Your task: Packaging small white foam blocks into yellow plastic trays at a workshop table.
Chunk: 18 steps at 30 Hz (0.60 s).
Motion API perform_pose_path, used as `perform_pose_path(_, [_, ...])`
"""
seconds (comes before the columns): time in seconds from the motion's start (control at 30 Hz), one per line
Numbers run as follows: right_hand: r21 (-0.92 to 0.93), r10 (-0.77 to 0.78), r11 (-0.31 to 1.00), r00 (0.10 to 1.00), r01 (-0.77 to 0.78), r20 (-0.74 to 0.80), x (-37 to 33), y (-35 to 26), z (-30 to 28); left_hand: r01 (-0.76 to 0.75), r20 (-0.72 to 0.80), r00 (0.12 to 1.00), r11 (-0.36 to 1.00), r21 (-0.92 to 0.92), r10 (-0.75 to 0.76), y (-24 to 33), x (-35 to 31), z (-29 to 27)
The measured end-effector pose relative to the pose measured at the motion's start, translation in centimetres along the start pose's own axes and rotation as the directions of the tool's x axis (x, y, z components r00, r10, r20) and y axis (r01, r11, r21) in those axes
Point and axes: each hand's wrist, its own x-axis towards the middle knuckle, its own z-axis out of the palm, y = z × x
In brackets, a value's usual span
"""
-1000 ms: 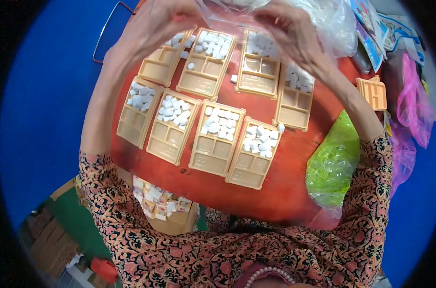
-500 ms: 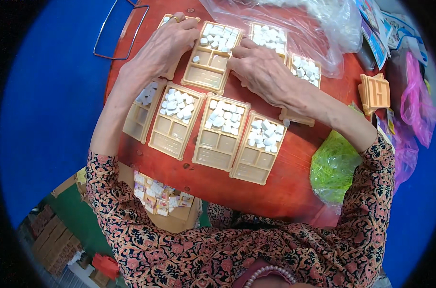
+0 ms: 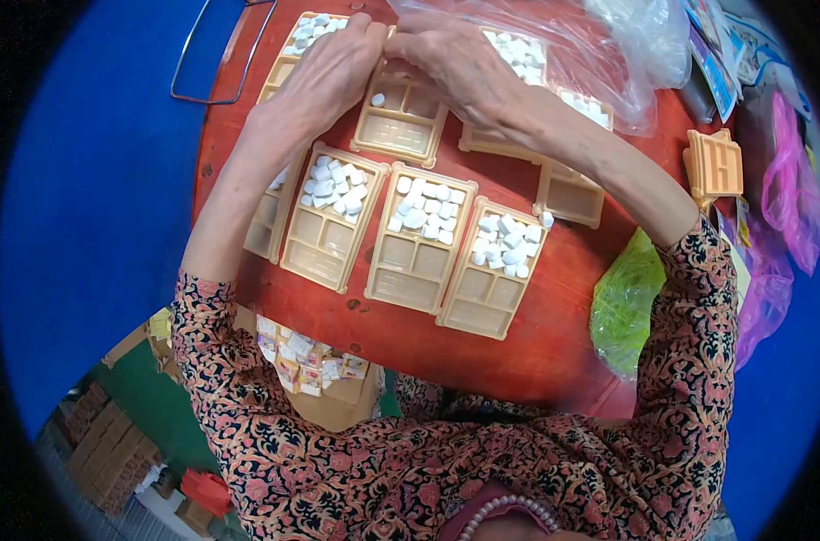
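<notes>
My left hand point(image 3: 333, 68) and my right hand point(image 3: 460, 68) meet at the far end of a beige compartment tray point(image 3: 392, 135). Their curled fingertips almost touch there, and what lies between them is hidden. One loose white piece point(image 3: 378, 100) rests in a small compartment of this tray. To its left, another tray point(image 3: 276, 79) holds small white marshmallow-like pieces point(image 3: 314, 29), partly behind my left hand. Two more filled trays, one farther right point(image 3: 568, 200), sit partly under my right forearm. Nearer me stands a row of similar trays point(image 3: 405, 287), white pieces heaped in their large far compartments.
Clear plastic sheeting point(image 3: 599, 90) covers the red table's point(image 3: 410, 352) far right. Stacked beige trays point(image 3: 717, 167) stand near the right edge, above a green plastic bag point(image 3: 628, 307). Pink bags point(image 3: 784, 194) hang beyond. A box of small packets point(image 3: 311, 356) sits below the table's near left edge.
My left hand has moved right, off the far left tray, uncovering its white pieces. My right hand has shifted up and left, so both now meet over the middle tray's far end.
</notes>
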Motion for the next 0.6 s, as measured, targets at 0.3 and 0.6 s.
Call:
perform_pose_path(0.3, [-0.112, -0.072, 0.991, 0.997, 0.073, 0.008, -0.9, -3.4, 1.0, 0.017, -0.061, 0.998, 0.998, -0.067, -0.022, 0.6, 0.7, -2.1])
perform_pose_path(0.6, [-0.080, 0.117, 0.990, 0.991, -0.112, 0.064, -0.8, -4.4, 1.9, 0.390, 0.081, 0.917, 0.832, -0.395, -0.391, 1.5, 1.0, -4.1])
